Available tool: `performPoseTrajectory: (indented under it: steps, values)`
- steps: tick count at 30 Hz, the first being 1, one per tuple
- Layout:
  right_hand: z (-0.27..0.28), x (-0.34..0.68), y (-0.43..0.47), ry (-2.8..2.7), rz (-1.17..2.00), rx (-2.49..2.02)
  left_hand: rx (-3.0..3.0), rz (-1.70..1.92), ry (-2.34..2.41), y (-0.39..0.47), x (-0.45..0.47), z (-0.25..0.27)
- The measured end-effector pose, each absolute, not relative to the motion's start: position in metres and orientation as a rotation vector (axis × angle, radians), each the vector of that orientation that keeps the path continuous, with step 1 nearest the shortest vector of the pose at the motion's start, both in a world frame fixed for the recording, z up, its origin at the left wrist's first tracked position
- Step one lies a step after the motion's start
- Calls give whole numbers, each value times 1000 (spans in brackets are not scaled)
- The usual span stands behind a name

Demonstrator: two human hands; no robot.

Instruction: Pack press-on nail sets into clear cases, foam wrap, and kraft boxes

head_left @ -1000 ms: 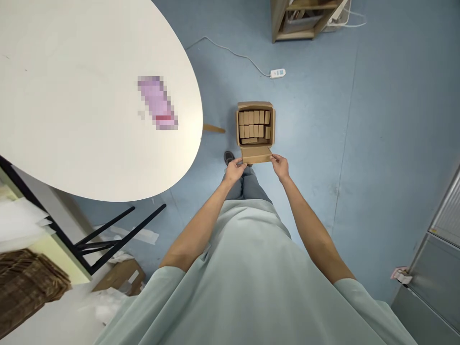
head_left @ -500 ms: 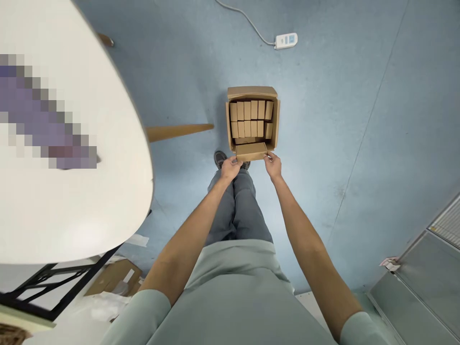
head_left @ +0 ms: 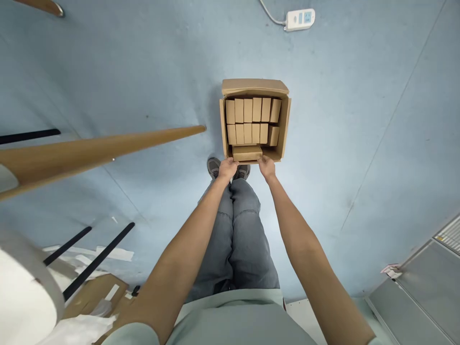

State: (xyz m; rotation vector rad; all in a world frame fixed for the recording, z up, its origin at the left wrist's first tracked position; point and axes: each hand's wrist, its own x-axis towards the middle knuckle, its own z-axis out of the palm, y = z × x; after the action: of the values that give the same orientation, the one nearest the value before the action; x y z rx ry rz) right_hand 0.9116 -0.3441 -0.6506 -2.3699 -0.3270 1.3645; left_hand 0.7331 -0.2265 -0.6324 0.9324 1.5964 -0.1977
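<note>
An open cardboard carton [head_left: 254, 86] stands on the floor in front of my feet. Upright small cardboard boxes [head_left: 247, 110] fill its far part in two rows. Along the near wall, inside the carton, one more small cardboard box [head_left: 247, 154] lies lengthwise. My left hand [head_left: 228, 168] has its fingers closed at that box's left end, and my right hand [head_left: 267, 167] grips its right end. The carton's near rim and the box partly hide the fingertips of both hands.
A wooden leg [head_left: 158, 138] reaches the floor left of the carton. Beyond it lies a white power strip [head_left: 301, 19] with its cable. Lower left are black metal legs [head_left: 102, 256], cardboard and a white rounded surface [head_left: 25, 292]. A grey cabinet [head_left: 427, 278] stands lower right.
The small box has gone from above the carton's near rim down inside it, both hands moving with it. The view has shifted closer, and the white tabletop has mostly left it.
</note>
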Motion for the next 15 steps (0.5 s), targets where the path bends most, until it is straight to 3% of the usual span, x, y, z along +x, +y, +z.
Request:
performPoseTrajectory:
  steps: [6, 15]
  values:
    - [-582, 902, -350, -178, 1473, -2388, 1000, -279, 1597, -225, 726, -564]
    - [-355, 889, -346, -234, 1483, -2251, 1086, -228, 1520, -204, 709, -344]
